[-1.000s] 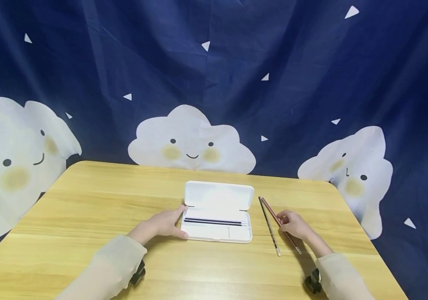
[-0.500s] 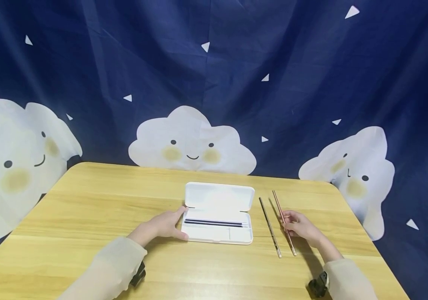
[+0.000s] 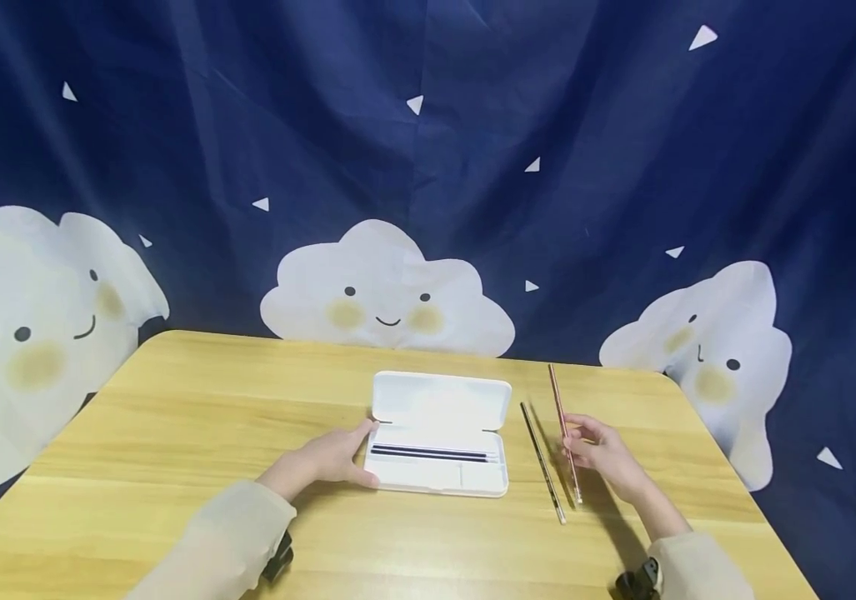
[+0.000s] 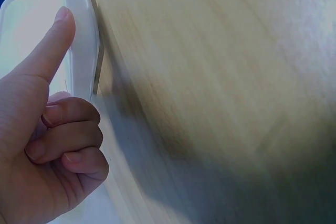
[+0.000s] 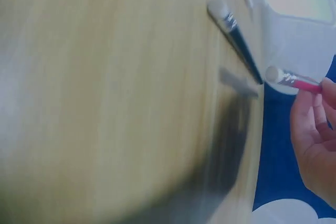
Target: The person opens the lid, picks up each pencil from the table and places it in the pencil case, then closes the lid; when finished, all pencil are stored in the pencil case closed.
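A white pencil case (image 3: pixel 412 476) lies with its lid raised on the table, and two dark pencils (image 3: pixel 428 453) rest side by side in it. My left hand (image 3: pixel 328 459) holds the case's left end between thumb and forefinger; in the left wrist view the thumb lies along the case's edge (image 4: pixel 84 40) and the other fingers curl below. To the right, my right hand (image 3: pixel 609 460) pinches a red pencil (image 3: pixel 556 398), raised over the table with its white eraser end toward me. Between case and hand lies a dark patterned pencil (image 3: pixel 543 460), seen also in the right wrist view.
The wooden table (image 3: pixel 428 550) has rounded far corners. A dark blue curtain (image 3: pixel 473 100) with smiling clouds hangs behind it. Small black devices sit under both sleeves.
The right hand has picked the red pencil up from beside the dark pencil, lifting and turning it more upright. The left hand stays at the pencil case. The head view has shifted slightly.
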